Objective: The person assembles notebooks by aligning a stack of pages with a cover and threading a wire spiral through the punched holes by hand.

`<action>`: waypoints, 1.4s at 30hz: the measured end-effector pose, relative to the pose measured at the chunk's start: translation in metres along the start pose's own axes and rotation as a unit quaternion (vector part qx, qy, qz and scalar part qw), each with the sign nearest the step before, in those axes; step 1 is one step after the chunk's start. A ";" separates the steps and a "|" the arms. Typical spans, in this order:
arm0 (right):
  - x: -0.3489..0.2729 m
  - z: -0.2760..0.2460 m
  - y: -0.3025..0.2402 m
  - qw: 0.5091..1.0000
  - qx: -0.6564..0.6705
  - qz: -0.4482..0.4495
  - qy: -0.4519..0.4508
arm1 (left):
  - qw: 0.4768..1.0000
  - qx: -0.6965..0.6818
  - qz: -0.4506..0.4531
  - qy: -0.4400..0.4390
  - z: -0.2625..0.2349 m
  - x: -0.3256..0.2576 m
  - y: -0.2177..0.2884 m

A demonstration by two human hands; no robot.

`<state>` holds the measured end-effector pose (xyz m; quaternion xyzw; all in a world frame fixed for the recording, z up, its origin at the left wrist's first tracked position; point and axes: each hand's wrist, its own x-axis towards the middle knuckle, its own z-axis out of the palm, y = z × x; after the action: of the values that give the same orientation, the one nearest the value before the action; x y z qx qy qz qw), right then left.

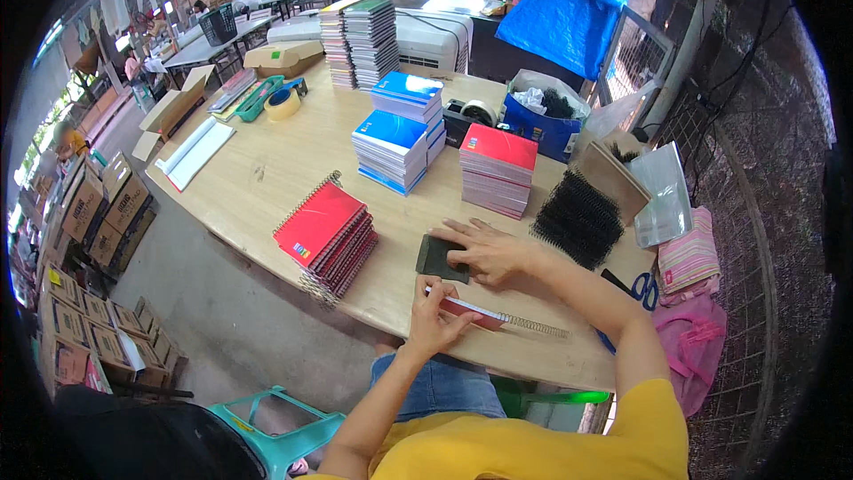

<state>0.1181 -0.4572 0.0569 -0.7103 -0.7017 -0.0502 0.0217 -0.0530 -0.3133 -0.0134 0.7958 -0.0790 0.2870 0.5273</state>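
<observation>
binding a notebook at the desk edge

lower centre: left hand [434,316] fingers pinch the red-covered notebook with silver wire spiral [498,317]; right hand [484,252], fingers spread flat, presses a dark card [435,258]. probably mid-binding; next needs coil alignment.

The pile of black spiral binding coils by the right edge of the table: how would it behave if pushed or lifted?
The pile of black coils looks light and springy, so it would likely slide easily on the wooden table. The loose coils lie tangled side by side, so lifting one may drag its neighbours. Being round, single coils could roll.
</observation>
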 end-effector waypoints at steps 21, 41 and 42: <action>0.017 0.017 -0.002 0.975 0.170 0.142 0.001 | 1.000 0.007 -0.008 0.008 0.003 -0.001 0.003; -0.115 -0.016 -0.089 0.771 0.513 0.360 0.117 | 1.000 0.023 0.008 0.004 0.010 -0.003 0.005; -0.109 -0.016 -0.091 0.819 0.402 0.398 0.098 | 1.000 0.020 0.012 0.008 0.008 -0.002 0.006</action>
<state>0.0251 -0.5661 0.0586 -0.8474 -0.3100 0.1797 0.3918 -0.0538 -0.3231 -0.0120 0.8031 -0.0789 0.3011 0.5080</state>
